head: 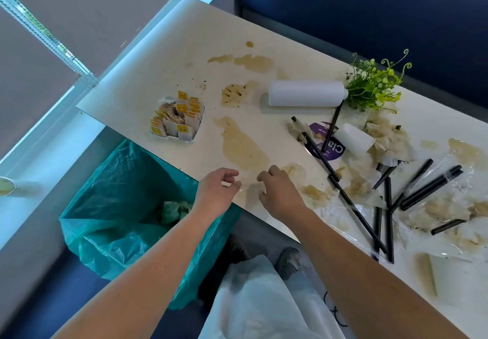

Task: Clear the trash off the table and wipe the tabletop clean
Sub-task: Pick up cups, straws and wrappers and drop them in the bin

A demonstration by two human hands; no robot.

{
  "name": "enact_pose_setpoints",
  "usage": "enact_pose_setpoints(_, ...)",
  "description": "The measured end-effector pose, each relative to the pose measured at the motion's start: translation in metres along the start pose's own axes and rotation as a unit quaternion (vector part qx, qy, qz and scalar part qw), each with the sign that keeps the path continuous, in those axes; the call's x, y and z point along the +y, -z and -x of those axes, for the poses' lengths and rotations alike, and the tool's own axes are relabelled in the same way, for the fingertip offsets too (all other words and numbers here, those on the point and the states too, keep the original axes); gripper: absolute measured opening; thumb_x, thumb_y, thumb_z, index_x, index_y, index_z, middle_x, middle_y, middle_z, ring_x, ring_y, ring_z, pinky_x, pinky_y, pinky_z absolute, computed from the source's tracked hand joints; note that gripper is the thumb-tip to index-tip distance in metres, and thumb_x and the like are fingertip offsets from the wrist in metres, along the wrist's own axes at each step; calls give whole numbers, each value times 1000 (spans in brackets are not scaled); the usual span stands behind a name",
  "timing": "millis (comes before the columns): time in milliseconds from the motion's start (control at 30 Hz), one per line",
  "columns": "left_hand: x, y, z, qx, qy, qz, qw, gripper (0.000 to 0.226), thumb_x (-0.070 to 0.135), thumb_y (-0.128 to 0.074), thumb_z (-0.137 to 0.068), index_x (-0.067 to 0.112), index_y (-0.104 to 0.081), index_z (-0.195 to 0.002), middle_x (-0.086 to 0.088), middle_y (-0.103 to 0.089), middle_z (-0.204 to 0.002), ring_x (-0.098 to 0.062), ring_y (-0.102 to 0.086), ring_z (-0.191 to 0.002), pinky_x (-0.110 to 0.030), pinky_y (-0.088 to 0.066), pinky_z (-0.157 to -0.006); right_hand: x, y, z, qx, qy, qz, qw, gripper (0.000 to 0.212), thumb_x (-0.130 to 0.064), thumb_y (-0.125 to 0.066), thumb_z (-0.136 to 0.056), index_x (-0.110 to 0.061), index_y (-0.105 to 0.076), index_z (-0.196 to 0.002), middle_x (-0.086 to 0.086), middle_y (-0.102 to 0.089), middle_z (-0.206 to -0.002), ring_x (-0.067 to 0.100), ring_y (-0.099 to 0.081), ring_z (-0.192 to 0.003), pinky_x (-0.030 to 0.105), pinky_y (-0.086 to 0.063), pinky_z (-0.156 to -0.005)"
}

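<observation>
Both hands work at the near edge of the surface [158,56], directly above the teal bin bag [111,180]. The bag stands tucked against that edge, presumably so trash can go straight over the side.

The left hand [216,193] hovers just past the rim, over the bag's mouth. Its grip is loose, the fingers lightly curled with nothing in them, placed as if to catch or guide whatever comes off the edge. The right hand [280,196] is on the surface just beside it, fingers hooked down toward a pale wet patch between the two hands. I cannot tell whether its grip has closed on a scrap there (the patch is translucent and blurred).

Most of the trash lies to the right:
- soggy tissue clumps [314,193] near the right hand
- black straws [430,190] scattered over a clear wrapper [449,164]
- a tipped paper cup [353,139] partly on a purple card [327,140]

A white bottle [306,93] lies on its side with a green sprig [372,87] at its neck. A tray of tea bags [178,119] sits apart at the left and looks dry, so it is probably not trash. A brown spill [243,145] spreads across the middle.

One wad [175,209] of tissue lies inside the bag, so I judge the clearing started but far from done. Wiping makes sense only once the litter is gone, since a cloth would otherwise drag straws through the puddles.
</observation>
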State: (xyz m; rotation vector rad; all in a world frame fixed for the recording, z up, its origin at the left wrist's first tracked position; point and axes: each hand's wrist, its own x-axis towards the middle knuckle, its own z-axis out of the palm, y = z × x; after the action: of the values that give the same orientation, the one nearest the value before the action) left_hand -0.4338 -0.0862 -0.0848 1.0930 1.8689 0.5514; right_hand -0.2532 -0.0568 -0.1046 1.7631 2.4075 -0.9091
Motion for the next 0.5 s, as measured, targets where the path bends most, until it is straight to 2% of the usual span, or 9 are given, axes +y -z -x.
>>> enact_pose_setpoints(133, -3, -4, 1, -9, 4, -5, 1000, 22, 30, -70, -95, 37, -69, -115, 15, -66, -104, 0, -62, -85, -14, -41, -66, -2, -7, 0, -4, -21, 54, 998, 28, -6, -54, -97, -10, -55, -125, 8, -46, -125, 28, -45, -115, 39, -48, -82)
enact_pose_setpoints(233, -4, -5, -1, -12, 2, -10, 1000, 22, 30, -70, -95, 38, -69, -115, 16, -66, -104, 0, -63, -85, -15, -42, -67, -2, -13, -1, 0, -35, 71, 997, 26, 2, -53, -93, -9, -54, -116, 8, -46, -119, 28, -46, -109, 35, -37, -69)
enact_pose_setpoints(333, -4, -5, -3, -13, -1, -18, 1000, 22, 30, -70, -94, 38, -69, -114, 16, -66, -104, 0, -63, -85, -15, -42, -66, -1, -17, -2, 4, -38, 66, 997, 30, 8, -52, -89, -9, -52, -114, 9, -47, -117, 28, -46, -106, 35, -34, -68)
enact_pose_setpoints(433, -4, -6, -3, -10, 0, -20, 1000, 21, 30, -70, -94, 37, -69, -114, 16, -66, -103, -1, -63, -84, -17, -44, -65, 1, -20, -2, 15, -36, 39, 998, 40, 9, -53, -87, -10, -47, -121, 8, -49, -116, 28, -48, -103, 34, -34, -69)
enact_pose_setpoints(500, -3, -6, -3, -6, 1, -22, 1000, 21, 30, -71, -94, 38, -69, -113, 16, -66, -102, -1, -63, -83, -18, -45, -64, 2, -19, -2, 12, -40, 32, 999, 39, 8, -53, -88, -10, -46, -122, 8, -50, -115, 27, -48, -98, 33, -33, -70)
